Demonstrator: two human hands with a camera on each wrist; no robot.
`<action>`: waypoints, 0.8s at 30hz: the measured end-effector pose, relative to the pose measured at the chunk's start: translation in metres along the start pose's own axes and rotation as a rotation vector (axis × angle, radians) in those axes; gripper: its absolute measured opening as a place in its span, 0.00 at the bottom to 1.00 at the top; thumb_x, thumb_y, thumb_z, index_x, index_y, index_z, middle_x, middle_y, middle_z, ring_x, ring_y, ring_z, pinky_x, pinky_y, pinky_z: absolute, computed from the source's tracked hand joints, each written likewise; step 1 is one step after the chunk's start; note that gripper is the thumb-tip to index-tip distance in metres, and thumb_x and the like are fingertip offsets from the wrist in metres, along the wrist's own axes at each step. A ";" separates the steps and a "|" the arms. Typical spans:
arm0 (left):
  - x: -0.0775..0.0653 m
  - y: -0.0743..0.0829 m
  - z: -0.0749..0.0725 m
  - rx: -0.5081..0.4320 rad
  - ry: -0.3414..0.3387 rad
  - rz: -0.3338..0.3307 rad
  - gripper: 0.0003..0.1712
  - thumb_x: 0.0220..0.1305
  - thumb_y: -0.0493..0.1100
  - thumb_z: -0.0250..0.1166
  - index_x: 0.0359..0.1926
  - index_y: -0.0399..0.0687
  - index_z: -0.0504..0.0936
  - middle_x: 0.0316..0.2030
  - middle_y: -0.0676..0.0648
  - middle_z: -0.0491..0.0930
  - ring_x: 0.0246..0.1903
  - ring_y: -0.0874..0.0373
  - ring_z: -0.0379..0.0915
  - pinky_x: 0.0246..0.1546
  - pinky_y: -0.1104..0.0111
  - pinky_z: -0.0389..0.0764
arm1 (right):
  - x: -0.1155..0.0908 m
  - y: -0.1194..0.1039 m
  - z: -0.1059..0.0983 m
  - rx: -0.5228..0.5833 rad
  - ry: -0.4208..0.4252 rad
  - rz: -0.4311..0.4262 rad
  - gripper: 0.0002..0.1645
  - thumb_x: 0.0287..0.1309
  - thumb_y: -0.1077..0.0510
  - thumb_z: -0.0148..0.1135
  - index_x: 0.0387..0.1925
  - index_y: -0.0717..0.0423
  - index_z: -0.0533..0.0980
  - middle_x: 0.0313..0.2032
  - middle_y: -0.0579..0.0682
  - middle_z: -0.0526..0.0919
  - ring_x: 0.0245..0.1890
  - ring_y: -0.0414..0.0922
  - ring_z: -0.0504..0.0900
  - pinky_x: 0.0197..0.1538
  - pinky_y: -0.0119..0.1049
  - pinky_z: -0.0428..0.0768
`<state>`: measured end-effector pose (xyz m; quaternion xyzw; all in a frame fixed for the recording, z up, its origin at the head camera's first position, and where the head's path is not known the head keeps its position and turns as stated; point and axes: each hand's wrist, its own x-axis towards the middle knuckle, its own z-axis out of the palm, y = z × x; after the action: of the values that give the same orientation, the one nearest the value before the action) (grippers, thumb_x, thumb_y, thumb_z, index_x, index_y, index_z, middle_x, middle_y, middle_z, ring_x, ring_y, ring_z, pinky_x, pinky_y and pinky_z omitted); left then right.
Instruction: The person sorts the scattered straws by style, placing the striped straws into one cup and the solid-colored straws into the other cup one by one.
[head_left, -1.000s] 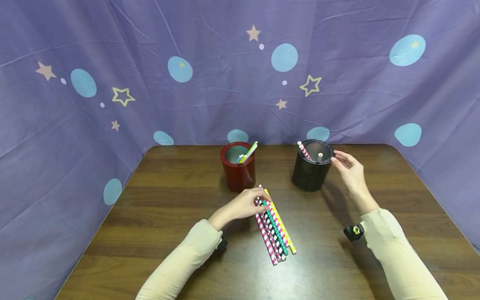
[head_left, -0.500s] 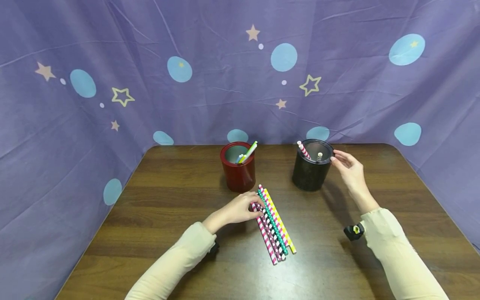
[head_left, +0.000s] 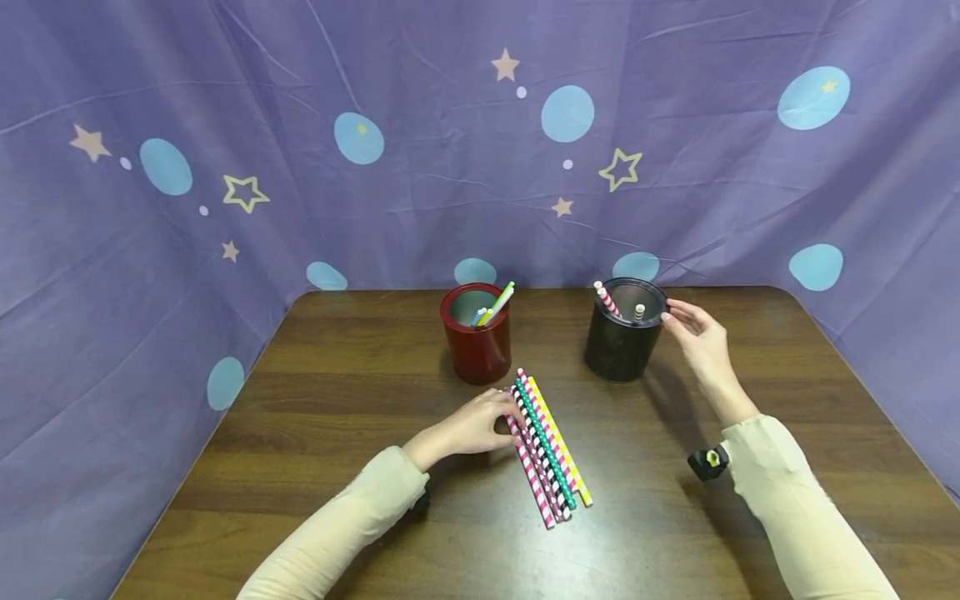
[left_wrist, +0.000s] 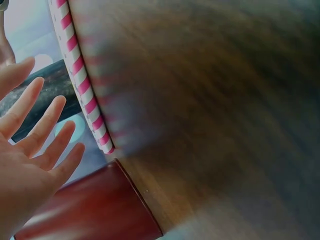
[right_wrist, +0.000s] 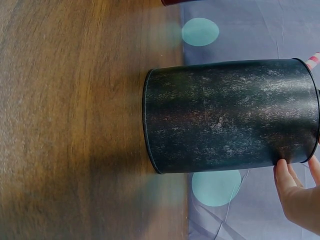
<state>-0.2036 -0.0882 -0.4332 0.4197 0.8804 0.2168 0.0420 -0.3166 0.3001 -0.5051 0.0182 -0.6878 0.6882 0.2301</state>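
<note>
Several striped and dotted paper straws [head_left: 551, 454] lie side by side on the table, in pink, purple, black, green and yellow patterns. My left hand [head_left: 480, 423] is at their left, thumb and fingers parted around the upper end of the pink-striped straw. The left wrist view shows the fingers spread, with a pink-striped straw [left_wrist: 80, 75] beyond them. On the right, my right hand [head_left: 697, 337] touches the rim of the black cylindrical container [head_left: 618, 350] with thumb and fingertips. Its fingertips [right_wrist: 284, 170] rest on the wall near the rim.
A red container [head_left: 480, 354] holding several green, yellow and blue straws [head_left: 497, 307] stands behind the striped ones. Pink-striped straws [head_left: 611, 305] and a black-striped straw [head_left: 639, 313] stick up in the black container. A purple curtain [head_left: 465, 150] hangs behind the wooden table [head_left: 360, 367].
My left hand has drawn back leftward from over the middle of the straws to the left side of the row. The right hand stays at the black container's rim.
</note>
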 end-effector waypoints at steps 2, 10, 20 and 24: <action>0.000 -0.001 0.001 0.015 -0.013 0.008 0.12 0.47 0.44 0.68 0.35 0.48 0.80 0.38 0.51 0.75 0.45 0.56 0.68 0.51 0.65 0.67 | 0.000 0.000 0.000 0.002 -0.001 -0.003 0.24 0.46 0.56 0.66 0.48 0.57 0.75 0.42 0.50 0.79 0.43 0.40 0.77 0.41 0.23 0.76; -0.001 -0.003 0.005 0.029 -0.041 0.016 0.13 0.46 0.44 0.68 0.36 0.48 0.80 0.38 0.50 0.74 0.44 0.57 0.68 0.52 0.66 0.66 | 0.000 0.001 0.000 -0.007 0.003 -0.007 0.24 0.46 0.56 0.66 0.48 0.57 0.75 0.42 0.50 0.79 0.43 0.39 0.78 0.41 0.23 0.76; -0.001 -0.004 0.008 0.073 -0.065 0.016 0.10 0.47 0.43 0.68 0.33 0.49 0.81 0.37 0.50 0.73 0.45 0.56 0.68 0.59 0.60 0.60 | 0.000 -0.002 0.001 -0.021 0.007 -0.002 0.24 0.46 0.55 0.66 0.48 0.56 0.75 0.42 0.50 0.80 0.42 0.39 0.78 0.41 0.22 0.76; -0.001 -0.005 0.009 0.099 -0.092 0.019 0.08 0.47 0.42 0.68 0.31 0.50 0.81 0.35 0.51 0.73 0.44 0.57 0.68 0.61 0.56 0.56 | 0.000 -0.002 0.001 -0.017 0.010 -0.002 0.24 0.46 0.55 0.66 0.48 0.56 0.75 0.42 0.50 0.80 0.42 0.39 0.78 0.41 0.23 0.76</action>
<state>-0.2041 -0.0882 -0.4432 0.4389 0.8833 0.1539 0.0594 -0.3156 0.2992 -0.5031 0.0136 -0.6923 0.6823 0.2344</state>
